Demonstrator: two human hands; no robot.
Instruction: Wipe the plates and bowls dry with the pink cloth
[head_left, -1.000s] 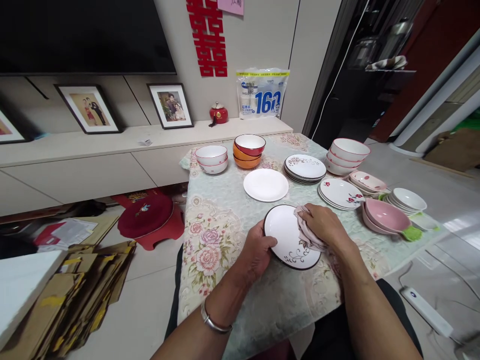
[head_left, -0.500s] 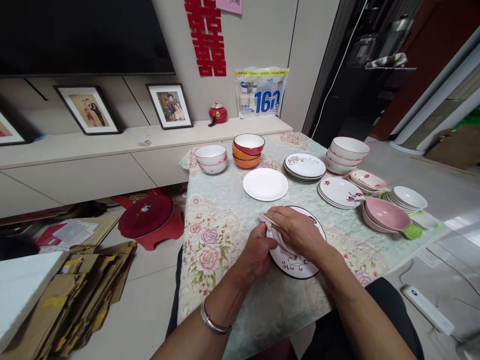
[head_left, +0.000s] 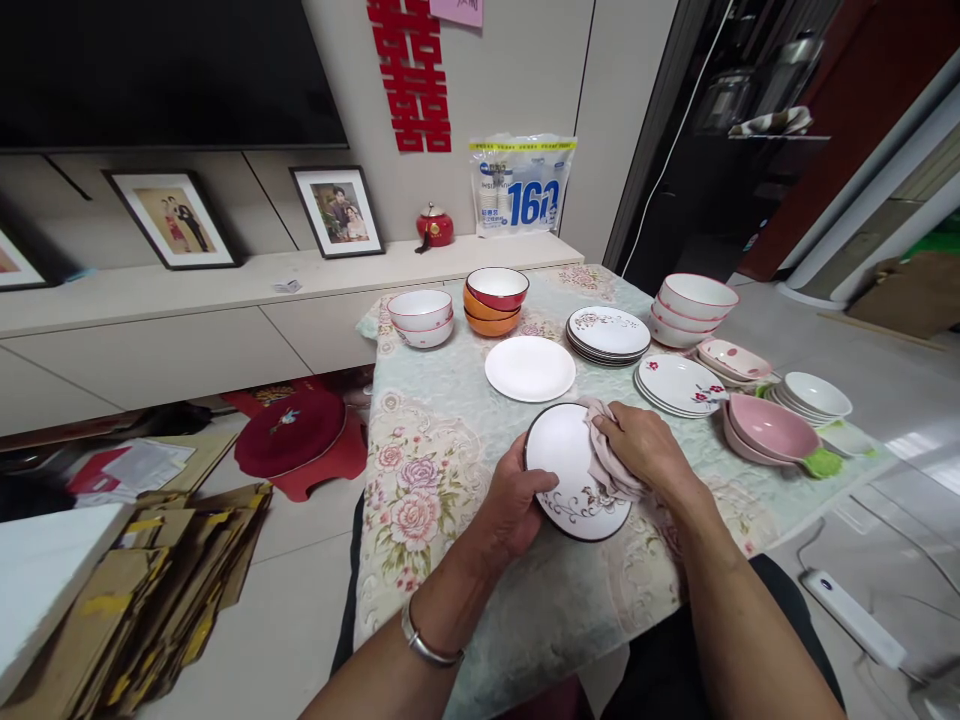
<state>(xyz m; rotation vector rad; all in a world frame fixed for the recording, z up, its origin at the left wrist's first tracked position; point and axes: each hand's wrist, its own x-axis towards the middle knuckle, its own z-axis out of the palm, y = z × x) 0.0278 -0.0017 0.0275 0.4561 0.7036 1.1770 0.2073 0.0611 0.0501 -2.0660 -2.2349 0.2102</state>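
Observation:
A white plate (head_left: 562,455) with a dark rim and a brown floral scroll tilts up over the near part of the table. My left hand (head_left: 517,495) grips its left edge, thumb on the face and fingers beneath. In my right hand (head_left: 645,445) a pale pink cloth (head_left: 609,465) is bunched against the plate's right edge. Just beyond lies a plain white plate (head_left: 530,369). Farther right are a stack of dark-rimmed patterned plates (head_left: 609,332) and a stack of white plates with red flowers (head_left: 679,385).
The floral tablecloth (head_left: 416,470) covers the table. Toward its back stand white bowls (head_left: 421,318) and orange-red bowls (head_left: 496,300). On the right are tall white bowls (head_left: 694,308), pink dishes (head_left: 772,428) and small white bowls (head_left: 816,395). A red stool (head_left: 292,435) and flattened cardboard (head_left: 150,590) sit left.
My right hand has moved the cloth from the plate's left side to its right edge, uncovering the plate's face. The left hand keeps its hold as the plate shifts slightly left.

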